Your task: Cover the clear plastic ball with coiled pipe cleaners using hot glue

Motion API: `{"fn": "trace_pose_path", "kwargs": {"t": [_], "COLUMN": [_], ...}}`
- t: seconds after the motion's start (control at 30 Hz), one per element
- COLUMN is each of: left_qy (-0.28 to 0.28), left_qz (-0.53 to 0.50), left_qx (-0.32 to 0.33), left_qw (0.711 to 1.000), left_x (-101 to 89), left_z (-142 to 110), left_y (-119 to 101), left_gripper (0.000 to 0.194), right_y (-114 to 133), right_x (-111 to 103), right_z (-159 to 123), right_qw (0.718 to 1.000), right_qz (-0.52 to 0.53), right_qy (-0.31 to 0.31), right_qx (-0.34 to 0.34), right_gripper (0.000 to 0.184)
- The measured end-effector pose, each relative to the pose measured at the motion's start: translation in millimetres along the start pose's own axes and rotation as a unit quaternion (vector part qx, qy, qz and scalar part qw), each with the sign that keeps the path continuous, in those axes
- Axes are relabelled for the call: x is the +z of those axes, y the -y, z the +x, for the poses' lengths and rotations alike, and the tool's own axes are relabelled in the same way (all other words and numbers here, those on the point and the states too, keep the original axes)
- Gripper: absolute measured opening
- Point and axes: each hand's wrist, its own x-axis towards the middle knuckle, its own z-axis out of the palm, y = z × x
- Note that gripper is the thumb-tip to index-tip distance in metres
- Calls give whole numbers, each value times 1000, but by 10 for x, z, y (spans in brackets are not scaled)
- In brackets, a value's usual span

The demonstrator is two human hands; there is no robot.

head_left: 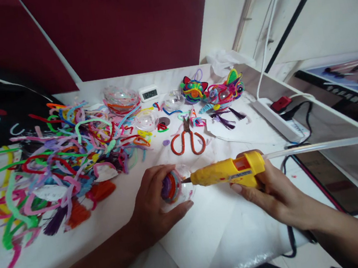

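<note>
My left hand point(153, 205) is wrapped round a clear plastic ball point(186, 190) with rings of purple, blue and orange pipe cleaner on one side. In my right hand point(269, 192) is a yellow hot glue gun point(226, 172), held by its handle, with a long clear glue stick point(325, 146) coming out of the back. The gun's dark nozzle meets the ball, or nearly so, beside the coloured rings; I cannot tell whether it touches. White paper point(203, 245) lies below. Beyond the ball, orange-handled scissors point(189, 139) lie with their handles toward me.
Loose pipe cleaners point(61, 167) are heaped at left. Behind stand clear plastic shells point(147, 119), a small digital clock point(149, 94) and decorated balls point(195, 90). At right are a power strip point(276, 119), a dark tablet-like device point(333, 179) and a black cable point(291, 235).
</note>
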Motion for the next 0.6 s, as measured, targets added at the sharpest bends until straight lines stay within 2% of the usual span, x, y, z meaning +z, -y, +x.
{"fn": "trace_pose_path", "kwargs": {"t": [0.13,0.43,0.6], "left_qy": [5,33,13], "left_qz": [6,14,-3], "left_qx": [-20,-16,27], "left_qw": [1000,999,1000], "left_x": [2,-23,1], "left_z": [-13,-22,-31], "left_y": [-20,-69,-44], "left_gripper": [66,68,71], "right_y": [-6,-58,-49], "right_x": [3,4,18], "right_z": [-4,-19,3], "right_qw": [1000,1000,1000], "right_qz": [-7,-6,1], "right_qy": [-5,0,7], "right_qx": [-4,27,18], "right_gripper": [16,16,17]}}
